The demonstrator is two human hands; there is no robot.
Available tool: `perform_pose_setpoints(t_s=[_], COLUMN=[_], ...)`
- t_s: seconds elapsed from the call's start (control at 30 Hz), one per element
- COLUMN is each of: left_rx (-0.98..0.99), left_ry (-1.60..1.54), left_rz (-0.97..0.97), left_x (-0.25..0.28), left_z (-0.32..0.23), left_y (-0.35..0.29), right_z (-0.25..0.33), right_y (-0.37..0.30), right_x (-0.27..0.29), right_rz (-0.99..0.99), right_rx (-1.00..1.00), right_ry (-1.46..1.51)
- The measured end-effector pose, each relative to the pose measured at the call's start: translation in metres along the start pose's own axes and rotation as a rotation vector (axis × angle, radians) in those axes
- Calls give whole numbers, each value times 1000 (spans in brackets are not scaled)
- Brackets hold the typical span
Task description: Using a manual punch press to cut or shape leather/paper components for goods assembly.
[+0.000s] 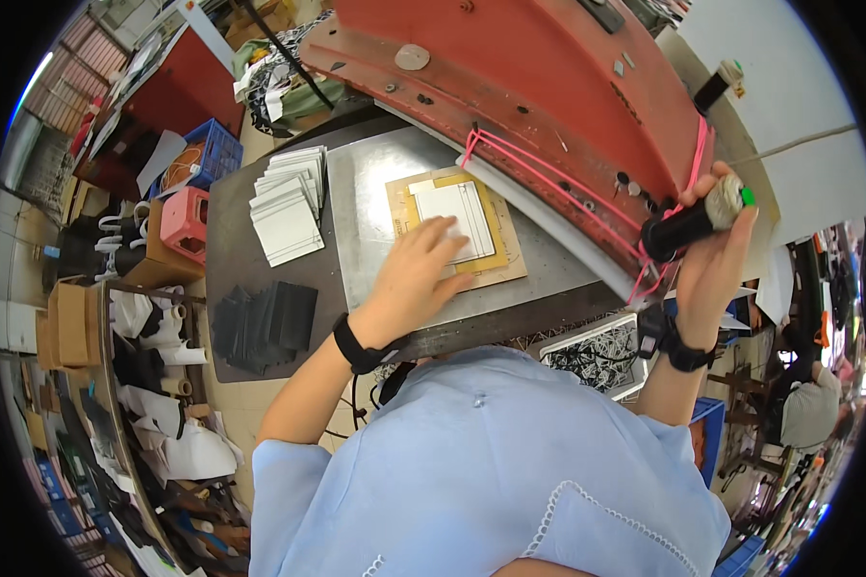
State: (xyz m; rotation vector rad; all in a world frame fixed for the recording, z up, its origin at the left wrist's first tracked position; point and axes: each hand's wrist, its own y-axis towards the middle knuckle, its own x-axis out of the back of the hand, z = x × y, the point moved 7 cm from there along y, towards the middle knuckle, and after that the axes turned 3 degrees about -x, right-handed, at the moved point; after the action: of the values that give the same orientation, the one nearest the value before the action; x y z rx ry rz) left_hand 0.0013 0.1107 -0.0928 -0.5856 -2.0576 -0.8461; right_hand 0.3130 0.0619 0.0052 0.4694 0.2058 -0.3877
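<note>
My left hand (pixel 416 277) lies over the lower left of a white rectangular piece (pixel 464 213) with thin dark lines, its fingers spread. The piece is inside a yellow-edged frame (pixel 496 252) on a tan board (pixel 513 263), which rests on a grey metal plate (pixel 356 202). My fingers hide part of the frame, and whether they press on it I cannot tell. At the right, my right hand (pixel 717 245) is wrapped round a black handle (pixel 678 234) with a pale wrapped end and a green button. The handle is on the red swing arm of a press (pixel 548 87).
A fanned stack of white pieces (pixel 289 207) sits left of the plate, with black pieces (pixel 265 327) nearer me. Pink cord (pixel 548 188) runs along the red arm. Beyond the table's left edge are a pink stool (pixel 184 223) and a blue crate (pixel 212 154).
</note>
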Motion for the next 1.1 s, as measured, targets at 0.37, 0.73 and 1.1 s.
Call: perform_pose_setpoints(t_s=[0.37,0.73,1.1], left_rx=[-95,-150,130], left_ry=[183,352,-148], left_rz=[79,29,-502], left_x=[-7,-23,57], left_z=[12,24,36], left_y=[6,5,8], right_z=[-31,-141,-145], right_y=[7,-63,0], right_x=[-1,-150,-127], right_rz=[-165,866,425], right_rx=[247,91,-258], right_ry=[-757,-722,-443])
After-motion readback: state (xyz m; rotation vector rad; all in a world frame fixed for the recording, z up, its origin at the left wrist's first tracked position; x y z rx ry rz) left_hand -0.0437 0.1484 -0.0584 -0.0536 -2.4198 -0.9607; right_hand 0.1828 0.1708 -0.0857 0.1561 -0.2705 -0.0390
